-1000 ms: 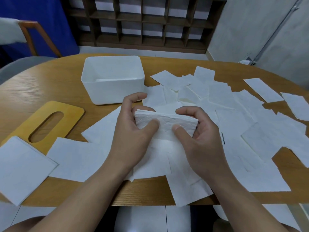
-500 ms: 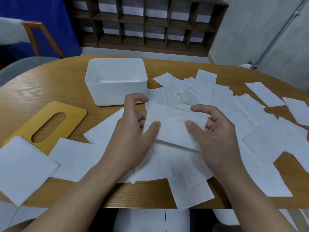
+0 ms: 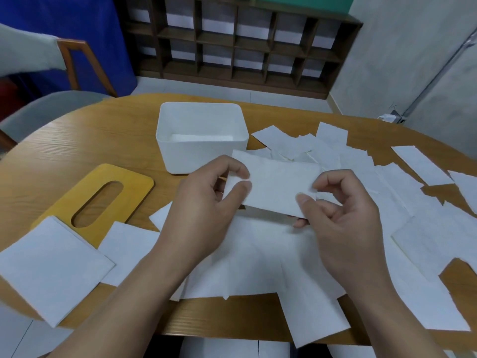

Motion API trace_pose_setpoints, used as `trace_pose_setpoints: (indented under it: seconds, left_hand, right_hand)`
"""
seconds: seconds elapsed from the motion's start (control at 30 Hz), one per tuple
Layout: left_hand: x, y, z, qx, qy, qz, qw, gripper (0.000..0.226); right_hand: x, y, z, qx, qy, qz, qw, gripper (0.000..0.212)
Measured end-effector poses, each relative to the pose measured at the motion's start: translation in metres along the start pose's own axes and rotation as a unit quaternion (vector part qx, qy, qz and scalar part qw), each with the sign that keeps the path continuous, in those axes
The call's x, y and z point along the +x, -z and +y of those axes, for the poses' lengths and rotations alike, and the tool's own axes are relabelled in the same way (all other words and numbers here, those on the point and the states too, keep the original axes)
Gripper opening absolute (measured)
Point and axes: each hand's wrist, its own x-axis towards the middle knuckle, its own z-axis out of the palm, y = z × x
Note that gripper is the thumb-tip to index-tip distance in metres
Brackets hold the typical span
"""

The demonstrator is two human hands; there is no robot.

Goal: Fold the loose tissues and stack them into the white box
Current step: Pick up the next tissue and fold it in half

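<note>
A folded white tissue [image 3: 273,183] is held flat above the table between both hands. My left hand [image 3: 206,208] pinches its left end with thumb and fingers. My right hand [image 3: 340,215] pinches its right lower corner. The white box [image 3: 201,153] stands just behind the tissue, open at the top, with folded tissues lying low inside. Several loose tissues [image 3: 258,254] lie spread under and around my hands and across the right half of the table.
A yellow wooden lid with an oval slot [image 3: 95,197] lies left of my hands. One square tissue [image 3: 49,270] overhangs the table's front left edge. Chairs stand at the far left; a dark shelf unit lines the back wall.
The tissue was a bunched fold pressed between both hands; it now is a flat rectangle lifted higher and nearer the box. The view has tilted up and closer.
</note>
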Motion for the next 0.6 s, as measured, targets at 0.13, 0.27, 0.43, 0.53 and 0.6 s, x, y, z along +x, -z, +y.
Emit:
trace_pose_setpoints:
  seconds: [0.13, 0.27, 0.43, 0.53, 0.6]
  left_hand:
    - [0.01, 0.013, 0.003, 0.013, -0.019, 0.047, 0.999, 0.01]
    - [0.036, 0.037, 0.0, 0.064, -0.028, 0.1, 0.993, 0.015]
    - [0.08, 0.072, -0.01, 0.173, 0.005, 0.136, 0.976, 0.019]
    - [0.097, 0.082, -0.027, 0.208, 0.024, 0.149, 0.966, 0.016]
    - [0.101, 0.08, -0.034, 0.231, 0.043, 0.149, 0.961, 0.018]
  right_hand:
    - [0.015, -0.016, -0.013, -0.027, 0.048, 0.001, 0.998, 0.011]
    - [0.048, -0.04, -0.033, -0.085, 0.111, -0.031, 0.99, 0.016]
    - [0.107, -0.074, -0.062, -0.19, 0.17, -0.061, 0.965, 0.014]
    - [0.138, -0.099, -0.067, -0.281, 0.182, -0.101, 0.937, 0.009]
    - [0.152, -0.113, -0.065, -0.326, 0.193, -0.135, 0.916, 0.005]
